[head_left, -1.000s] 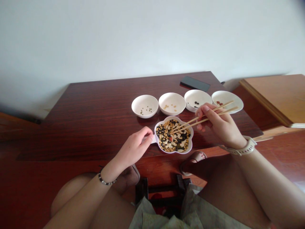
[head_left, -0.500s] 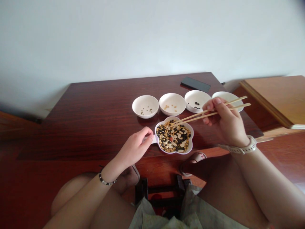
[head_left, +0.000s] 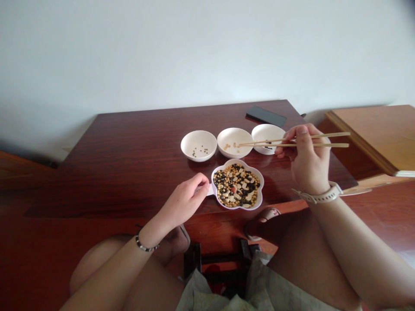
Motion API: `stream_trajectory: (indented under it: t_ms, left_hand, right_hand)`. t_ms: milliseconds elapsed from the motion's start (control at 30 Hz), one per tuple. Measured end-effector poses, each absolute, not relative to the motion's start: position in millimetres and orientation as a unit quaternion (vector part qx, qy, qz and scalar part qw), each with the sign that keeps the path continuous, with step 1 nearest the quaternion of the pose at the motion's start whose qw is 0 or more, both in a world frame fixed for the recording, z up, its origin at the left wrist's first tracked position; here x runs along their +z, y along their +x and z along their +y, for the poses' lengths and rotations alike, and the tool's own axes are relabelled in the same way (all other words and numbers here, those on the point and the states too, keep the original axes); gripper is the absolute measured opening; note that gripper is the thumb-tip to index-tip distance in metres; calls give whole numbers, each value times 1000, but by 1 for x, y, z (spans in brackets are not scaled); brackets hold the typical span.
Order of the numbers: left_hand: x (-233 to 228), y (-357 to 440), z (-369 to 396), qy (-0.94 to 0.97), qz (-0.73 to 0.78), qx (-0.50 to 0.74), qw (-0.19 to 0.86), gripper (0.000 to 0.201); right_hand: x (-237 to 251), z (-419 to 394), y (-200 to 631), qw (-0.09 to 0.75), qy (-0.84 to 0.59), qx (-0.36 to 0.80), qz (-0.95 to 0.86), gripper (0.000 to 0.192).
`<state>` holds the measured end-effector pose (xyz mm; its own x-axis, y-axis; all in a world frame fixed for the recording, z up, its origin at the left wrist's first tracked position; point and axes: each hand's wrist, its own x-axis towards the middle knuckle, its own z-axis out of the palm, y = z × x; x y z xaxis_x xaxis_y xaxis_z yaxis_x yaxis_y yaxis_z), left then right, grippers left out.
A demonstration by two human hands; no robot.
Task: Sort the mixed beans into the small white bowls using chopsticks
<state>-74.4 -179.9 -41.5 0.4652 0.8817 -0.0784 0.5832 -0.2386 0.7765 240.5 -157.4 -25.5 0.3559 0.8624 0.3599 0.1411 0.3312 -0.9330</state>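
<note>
My left hand (head_left: 186, 194) grips the short handle of a white flower-shaped dish (head_left: 260, 190), which holds mixed black beans, yellow beans, peanuts and one reddish piece. In my right hand (head_left: 308, 157) is a pair of wooden chopsticks (head_left: 337, 145). Their tips reach into the middle white bowl (head_left: 233, 134), close to a few yellow beans; whether a bean is between the tips I cannot tell. To its left stands a bowl (head_left: 197, 138) with small greenish beans. The right bowl (head_left: 266, 131) contains black beans, partly covered by the chopsticks.
A dark phone (head_left: 266, 115) lies at the back right of the reddish-brown table (head_left: 129, 160). A lighter wooden cabinet (head_left: 372, 129) stands to the right. The white wall (head_left: 194, 52) rises behind the table. My legs are below its front edge.
The chopsticks have risen out of the flower-shaped dish and over to the middle bowl. My right hand now hides the fourth bowl at the far right. My left hand stays on the handle.
</note>
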Motion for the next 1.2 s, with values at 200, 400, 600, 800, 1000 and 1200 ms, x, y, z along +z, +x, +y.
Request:
stream_trajectory:
  t_ms: [200, 400, 600, 800, 1000, 1200]
  left_hand:
    - [-42, -74, -180, 763, 482, 193, 385, 25]
    - [-43, -73, -180, 764, 483, 190, 384, 26]
    - [-43, -73, -180, 761, 483, 191, 389, 25]
    - [-44, -73, -179, 760, 483, 185, 393, 24]
    - [-43, -73, -180, 759, 483, 187, 394, 24]
    - [-44, -73, -179, 760, 484, 185, 392, 23]
  right_hand:
    - [-27, -157, 247, 649, -507, 286, -489, 34]
    - [-28, -159, 249, 648, -506, 285, -493, 35]
    - [-23, -161, 248, 649, -483, 355, -469, 32]
    - [-22, -162, 248, 640, -458, 395, -474, 31]
    - [-23, -163, 249, 619, -465, 423, -471, 31]
    - [-27, -166, 241, 563, -491, 439, -499, 38]
